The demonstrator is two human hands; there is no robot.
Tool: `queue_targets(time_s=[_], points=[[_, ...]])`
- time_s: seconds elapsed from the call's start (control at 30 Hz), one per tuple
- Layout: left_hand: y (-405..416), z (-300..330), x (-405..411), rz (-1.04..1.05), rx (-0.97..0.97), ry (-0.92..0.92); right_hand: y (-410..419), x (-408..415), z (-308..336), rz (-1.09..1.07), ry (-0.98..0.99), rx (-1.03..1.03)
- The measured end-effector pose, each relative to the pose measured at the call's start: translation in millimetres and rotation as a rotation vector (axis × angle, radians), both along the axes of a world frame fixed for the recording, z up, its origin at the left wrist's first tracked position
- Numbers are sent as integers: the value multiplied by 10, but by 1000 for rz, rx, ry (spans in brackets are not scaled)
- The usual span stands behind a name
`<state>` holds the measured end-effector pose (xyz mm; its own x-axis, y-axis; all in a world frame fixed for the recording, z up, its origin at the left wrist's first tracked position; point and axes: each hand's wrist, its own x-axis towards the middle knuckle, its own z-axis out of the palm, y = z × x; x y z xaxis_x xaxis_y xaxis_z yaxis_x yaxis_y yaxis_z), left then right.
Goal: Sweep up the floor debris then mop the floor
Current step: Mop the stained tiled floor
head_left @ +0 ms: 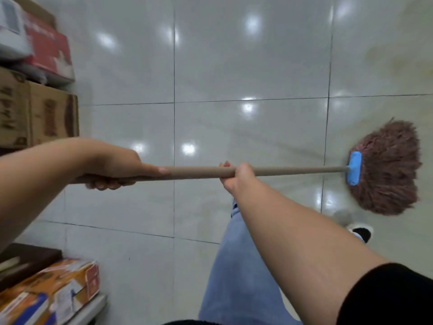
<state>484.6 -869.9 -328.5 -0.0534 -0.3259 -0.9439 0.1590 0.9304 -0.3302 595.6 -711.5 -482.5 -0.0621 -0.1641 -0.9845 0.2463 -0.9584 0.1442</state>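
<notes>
A mop with a tan wooden handle (pixel 196 172) runs across the view from left to right. Its reddish-brown string head (pixel 389 170) lies spread on the glossy white tiled floor (pixel 246 66) at the right, joined to the handle by a blue clamp (pixel 354 168). My left hand (pixel 112 167) grips the near end of the handle, thumb lying along it. Further down the handle, around its middle, my right hand (pixel 236 177) grips it too. No debris shows on the tiles.
Cardboard boxes (pixel 39 118) and a red box (pixel 50 50) are stacked along the left edge. An orange carton (pixel 54 294) lies at the lower left. My leg in blue jeans (pixel 234 273) and a shoe (pixel 360 233) stand just below the mop head.
</notes>
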Motion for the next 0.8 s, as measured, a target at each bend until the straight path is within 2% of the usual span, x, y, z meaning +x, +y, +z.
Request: queue_targets(time_s=[0.17, 0.37, 0.6, 0.8], points=[[138, -103, -241, -106, 37, 32, 21, -175, -68, -185, -26, 93], [1249, -355, -101, -210, 103, 79, 1017, 23, -277, -286, -116, 206], [3514, -933, 918, -244, 299, 57, 3420, 1047, -852, -225, -186, 326], [5849, -1310, 2463, -118, 404, 12, 5962, 2368, -1119, -161, -198, 431]])
